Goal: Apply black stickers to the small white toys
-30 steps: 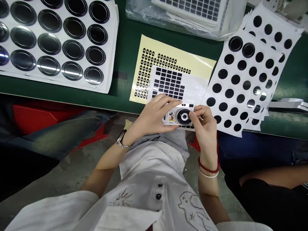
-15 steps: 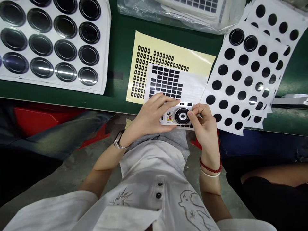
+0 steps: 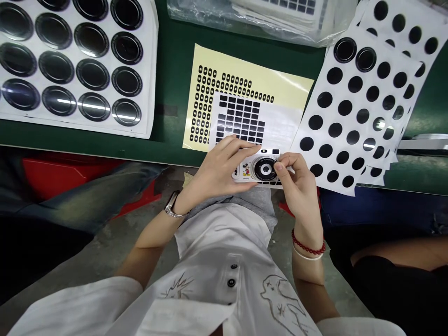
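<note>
A small white toy-like camera (image 3: 248, 176) with a cartoon mouse print and a black ring round its lens lies face up between my hands. My left hand (image 3: 219, 168) grips its left end, fingers along the top edge and thumb along the bottom. At the other end, my right hand (image 3: 297, 179) is closed in a pinch, thumb tip against the right edge of the lens ring. Whether something small sits under that thumb is hidden. Just beyond the camera lies a white sheet (image 3: 280, 123) of black rectangular stickers, overlapping a yellow sheet (image 3: 269, 81) of small black stickers.
Large round black stickers fill a sheet (image 3: 149, 93) at the left. Overlapping sheets (image 3: 317, 154) of black discs lie at the right, with two ringed discs on top. A clear plastic bag (image 3: 206, 16) of sheets is at the back of the green table (image 3: 171, 70). People sit on both sides.
The view has shifted slightly. My right wrist has moved a little to the right, and its thumb remains at the lens edge. My left hand keeps the same grip on the camera.
</note>
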`<state>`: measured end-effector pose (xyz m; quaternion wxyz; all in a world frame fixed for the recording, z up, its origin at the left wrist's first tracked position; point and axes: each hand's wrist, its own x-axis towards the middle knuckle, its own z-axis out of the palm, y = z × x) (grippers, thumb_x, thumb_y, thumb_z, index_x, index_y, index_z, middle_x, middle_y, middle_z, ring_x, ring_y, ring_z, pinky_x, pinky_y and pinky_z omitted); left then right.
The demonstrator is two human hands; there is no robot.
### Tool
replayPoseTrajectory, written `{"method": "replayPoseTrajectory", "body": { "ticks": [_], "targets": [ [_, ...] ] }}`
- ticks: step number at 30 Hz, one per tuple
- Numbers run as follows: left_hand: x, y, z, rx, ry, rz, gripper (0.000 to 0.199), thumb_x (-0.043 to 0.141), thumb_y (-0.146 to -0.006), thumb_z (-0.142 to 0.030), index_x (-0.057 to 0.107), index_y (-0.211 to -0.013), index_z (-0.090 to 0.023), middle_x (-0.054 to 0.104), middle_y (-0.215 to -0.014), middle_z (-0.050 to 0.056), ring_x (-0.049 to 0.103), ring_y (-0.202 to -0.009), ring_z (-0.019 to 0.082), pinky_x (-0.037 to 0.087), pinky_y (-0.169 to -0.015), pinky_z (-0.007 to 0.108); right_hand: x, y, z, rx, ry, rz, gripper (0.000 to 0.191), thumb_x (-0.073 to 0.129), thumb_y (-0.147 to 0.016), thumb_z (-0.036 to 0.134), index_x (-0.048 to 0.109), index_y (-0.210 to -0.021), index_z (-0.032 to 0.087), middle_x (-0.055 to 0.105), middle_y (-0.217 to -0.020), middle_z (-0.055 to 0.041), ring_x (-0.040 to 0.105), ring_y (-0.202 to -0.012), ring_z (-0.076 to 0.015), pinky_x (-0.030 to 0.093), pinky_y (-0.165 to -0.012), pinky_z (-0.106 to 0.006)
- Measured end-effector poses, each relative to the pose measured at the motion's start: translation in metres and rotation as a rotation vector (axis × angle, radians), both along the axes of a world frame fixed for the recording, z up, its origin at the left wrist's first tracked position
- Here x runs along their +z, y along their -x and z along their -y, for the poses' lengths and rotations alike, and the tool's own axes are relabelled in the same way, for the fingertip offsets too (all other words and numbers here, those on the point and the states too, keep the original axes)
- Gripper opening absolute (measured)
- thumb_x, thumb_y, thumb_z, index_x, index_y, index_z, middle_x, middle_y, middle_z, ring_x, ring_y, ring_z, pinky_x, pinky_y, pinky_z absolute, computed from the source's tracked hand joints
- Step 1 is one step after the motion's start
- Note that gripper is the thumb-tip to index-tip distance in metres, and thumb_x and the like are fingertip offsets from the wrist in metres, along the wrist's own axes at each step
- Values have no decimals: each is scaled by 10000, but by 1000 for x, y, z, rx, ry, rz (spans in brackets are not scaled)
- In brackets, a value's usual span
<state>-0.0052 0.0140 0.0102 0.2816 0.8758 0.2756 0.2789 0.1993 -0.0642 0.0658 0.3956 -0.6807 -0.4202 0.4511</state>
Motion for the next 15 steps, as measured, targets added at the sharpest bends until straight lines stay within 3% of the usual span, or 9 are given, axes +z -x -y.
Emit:
{"method": "replayPoseTrajectory", "body": {
  "ticks": [15],
  "targets": [
    [-2,-1,1,15,0,20,708,816,-912,-446,476,-1497,-239,667,-1333,111,631,-1188,302,505,-1110,546,3,-4,-7,41,-1,48,243,682,-1013,416,633,-848,244,561,-1032,-37,567,-902,-172,497,-719,-315]
  ]
}}
